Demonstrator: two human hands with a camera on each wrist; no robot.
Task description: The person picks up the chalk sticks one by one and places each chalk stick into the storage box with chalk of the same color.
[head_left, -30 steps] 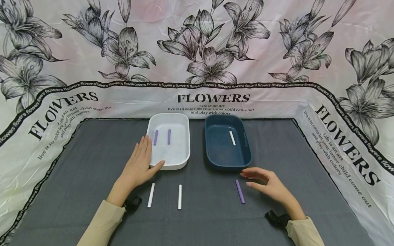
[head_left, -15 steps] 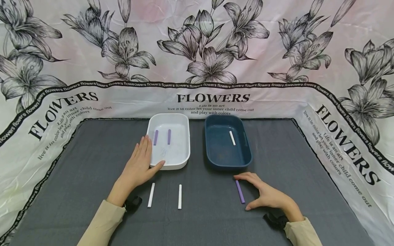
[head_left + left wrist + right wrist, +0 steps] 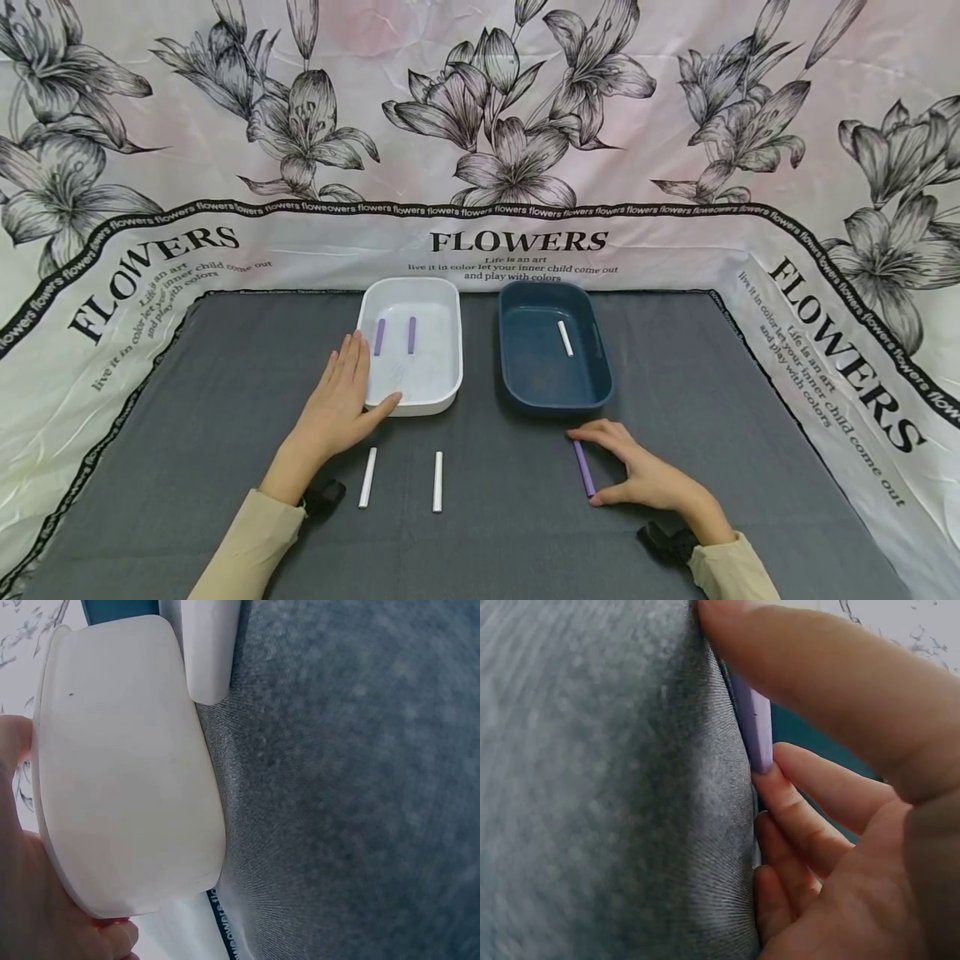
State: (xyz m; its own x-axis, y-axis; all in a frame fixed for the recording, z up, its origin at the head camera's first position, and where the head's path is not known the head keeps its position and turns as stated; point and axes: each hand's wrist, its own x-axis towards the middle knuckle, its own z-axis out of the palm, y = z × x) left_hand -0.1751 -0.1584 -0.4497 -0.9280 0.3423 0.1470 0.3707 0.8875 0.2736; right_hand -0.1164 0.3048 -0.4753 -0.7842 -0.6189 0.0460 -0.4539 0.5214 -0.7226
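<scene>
In the head view my left hand (image 3: 335,408) lies along the left edge and near corner of a white tray (image 3: 447,398), fingers straight and thumb on its near rim. Two purple chalk sticks (image 3: 412,335) lie in that tray. My right hand (image 3: 643,472) pinches another purple chalk stick (image 3: 583,469) lengthwise on the dark cloth, fingertips at its far end and thumb at its near end. The right wrist view shows this purple chalk (image 3: 759,727) partly hidden behind the thumb. Two white chalk sticks (image 3: 438,482) lie on the cloth in front of the white tray.
A dark blue tray (image 3: 557,407) stands to the right of the white one, with one white chalk stick (image 3: 566,339) inside. Grey cloth (image 3: 495,533) covers the table, and a flower-printed sheet (image 3: 517,167) rises behind. Each wrist carries a black camera strap (image 3: 666,543).
My right hand has moved from beside the blue tray's near corner to the purple chalk; its fingers spread, then closed onto the chalk's two ends. The left hand has stayed still.
</scene>
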